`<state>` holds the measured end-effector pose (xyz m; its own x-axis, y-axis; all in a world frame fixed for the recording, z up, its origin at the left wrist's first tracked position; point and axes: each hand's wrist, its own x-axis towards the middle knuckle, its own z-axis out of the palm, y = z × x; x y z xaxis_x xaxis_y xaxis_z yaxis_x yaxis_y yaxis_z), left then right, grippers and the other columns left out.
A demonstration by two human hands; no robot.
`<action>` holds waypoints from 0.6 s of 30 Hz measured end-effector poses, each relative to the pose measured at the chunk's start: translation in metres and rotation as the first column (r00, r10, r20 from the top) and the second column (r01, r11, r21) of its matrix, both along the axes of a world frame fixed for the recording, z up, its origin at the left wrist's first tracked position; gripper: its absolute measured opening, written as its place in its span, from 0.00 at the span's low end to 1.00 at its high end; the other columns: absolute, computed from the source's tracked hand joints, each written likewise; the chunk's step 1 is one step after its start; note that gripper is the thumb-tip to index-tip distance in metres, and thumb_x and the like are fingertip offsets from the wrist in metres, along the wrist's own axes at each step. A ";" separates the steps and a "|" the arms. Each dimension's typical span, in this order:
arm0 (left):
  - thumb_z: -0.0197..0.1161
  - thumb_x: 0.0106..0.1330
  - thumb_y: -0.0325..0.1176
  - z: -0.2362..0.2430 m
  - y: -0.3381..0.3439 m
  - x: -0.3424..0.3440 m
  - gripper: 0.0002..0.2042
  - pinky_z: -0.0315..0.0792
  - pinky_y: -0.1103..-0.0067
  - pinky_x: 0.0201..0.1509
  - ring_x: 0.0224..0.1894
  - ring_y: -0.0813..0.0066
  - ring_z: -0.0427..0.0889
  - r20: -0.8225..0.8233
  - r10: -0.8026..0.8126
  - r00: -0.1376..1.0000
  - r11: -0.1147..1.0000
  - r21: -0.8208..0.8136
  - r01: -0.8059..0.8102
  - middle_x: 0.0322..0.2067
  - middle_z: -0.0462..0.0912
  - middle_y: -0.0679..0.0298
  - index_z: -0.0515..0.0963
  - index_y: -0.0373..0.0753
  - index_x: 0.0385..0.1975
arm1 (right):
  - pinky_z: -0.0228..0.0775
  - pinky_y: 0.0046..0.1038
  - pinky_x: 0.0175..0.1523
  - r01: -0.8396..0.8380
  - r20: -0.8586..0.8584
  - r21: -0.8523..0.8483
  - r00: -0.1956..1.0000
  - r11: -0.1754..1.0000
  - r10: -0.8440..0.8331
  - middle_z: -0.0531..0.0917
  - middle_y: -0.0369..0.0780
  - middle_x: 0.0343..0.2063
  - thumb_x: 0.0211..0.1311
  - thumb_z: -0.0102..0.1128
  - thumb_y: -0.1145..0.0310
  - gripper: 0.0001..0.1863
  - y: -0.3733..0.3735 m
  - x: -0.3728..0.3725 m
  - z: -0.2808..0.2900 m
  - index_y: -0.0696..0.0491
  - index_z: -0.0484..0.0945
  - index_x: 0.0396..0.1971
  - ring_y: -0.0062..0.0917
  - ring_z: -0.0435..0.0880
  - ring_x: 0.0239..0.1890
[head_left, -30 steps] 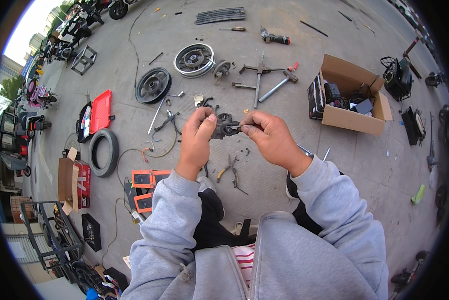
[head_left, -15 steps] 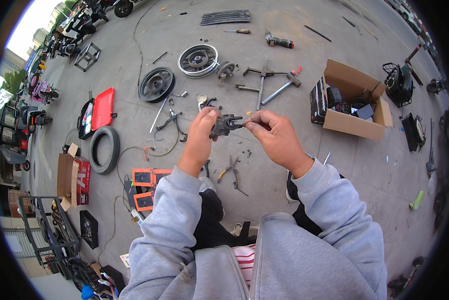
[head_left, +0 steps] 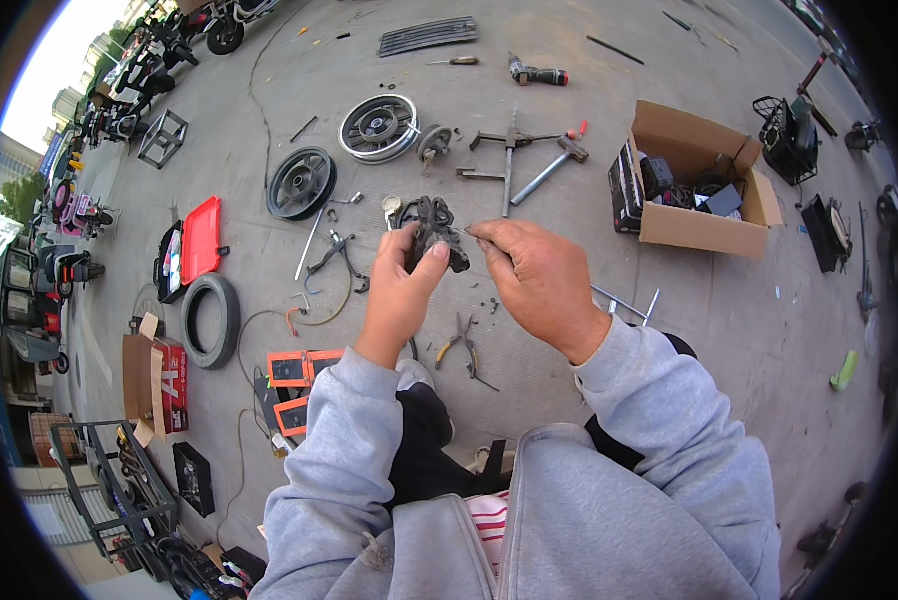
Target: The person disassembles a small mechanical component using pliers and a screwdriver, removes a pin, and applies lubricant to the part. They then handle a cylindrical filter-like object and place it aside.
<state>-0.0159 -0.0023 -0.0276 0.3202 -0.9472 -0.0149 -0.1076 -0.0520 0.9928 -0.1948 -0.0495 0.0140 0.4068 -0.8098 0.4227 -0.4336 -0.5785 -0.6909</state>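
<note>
Above the pliers on the concrete, left hand clenched around a dark metal part, right hand pinching its edge, cardboard box well right.

The left hand and the right hand meet above the ground, both touching a small mechanical part between them. Pliers lie on the ground just below the hands. Two wheels lie beyond the hands to the left, a cross wrench beyond them. A cardboard box stands to the right, parts inside it. A tyre lies far left, a case behind it.
</note>
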 end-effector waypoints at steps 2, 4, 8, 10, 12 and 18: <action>0.64 0.63 0.37 -0.002 0.000 0.000 0.23 0.70 0.81 0.46 0.42 0.77 0.73 0.027 -0.007 1.000 1.000 -0.021 0.008 0.40 0.69 0.62 0.71 0.25 0.51 | 0.73 0.34 0.33 -0.010 -0.006 -0.003 1.000 1.000 0.010 0.83 0.38 0.29 0.59 0.56 0.70 0.09 0.000 -0.001 0.000 0.50 0.81 0.39 0.34 0.82 0.31; 0.64 0.63 0.36 -0.002 0.000 -0.001 0.23 0.70 0.81 0.47 0.42 0.77 0.73 0.069 -0.013 0.998 1.000 -0.024 0.014 0.40 0.69 0.62 0.70 0.25 0.50 | 0.73 0.34 0.33 -0.023 -0.007 0.011 1.000 1.000 0.023 0.83 0.39 0.29 0.59 0.57 0.70 0.09 0.000 -0.001 -0.001 0.51 0.80 0.38 0.35 0.82 0.31; 0.62 0.64 0.36 0.004 0.001 -0.008 0.24 0.70 0.81 0.47 0.42 0.78 0.73 -0.018 -0.069 0.997 0.994 -0.084 0.067 0.40 0.71 0.63 0.65 0.28 0.54 | 0.72 0.32 0.34 -0.083 0.136 0.092 0.988 0.992 0.070 0.82 0.43 0.29 0.60 0.56 0.72 0.07 -0.001 0.004 -0.005 0.55 0.79 0.36 0.36 0.81 0.29; 0.60 0.65 0.36 0.011 0.004 -0.011 0.24 0.71 0.81 0.48 0.42 0.79 0.73 -0.186 -0.142 0.972 0.986 -0.114 0.122 0.40 0.72 0.64 0.63 0.30 0.56 | 0.69 0.28 0.30 -0.092 0.288 0.145 0.956 0.985 0.046 0.78 0.39 0.24 0.62 0.56 0.74 0.05 0.001 0.013 -0.009 0.56 0.78 0.35 0.27 0.76 0.24; 0.59 0.66 0.37 0.016 0.006 -0.013 0.23 0.71 0.81 0.47 0.42 0.80 0.73 -0.279 -0.159 0.947 0.987 -0.066 0.146 0.40 0.73 0.64 0.62 0.32 0.55 | 0.66 0.23 0.27 -0.168 0.429 0.327 0.903 0.930 0.013 0.75 0.36 0.21 0.65 0.54 0.74 0.04 0.003 0.016 -0.010 0.57 0.76 0.35 0.20 0.72 0.21; 0.55 0.67 0.41 0.013 0.006 -0.017 0.22 0.71 0.81 0.48 0.42 0.80 0.74 -0.243 -0.161 0.957 0.979 -0.158 0.125 0.42 0.76 0.64 0.63 0.34 0.54 | 0.62 0.18 0.27 -0.385 0.520 0.671 0.854 0.634 -0.032 0.75 0.33 0.23 0.68 0.52 0.70 0.07 -0.002 0.011 -0.002 0.59 0.74 0.37 0.12 0.68 0.23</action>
<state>-0.0333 0.0035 -0.0149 0.1843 -0.9811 0.0582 0.1518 0.0869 0.9846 -0.1838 -0.0518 0.0123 0.5109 -0.8528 -0.1084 0.0950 0.1814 -0.9788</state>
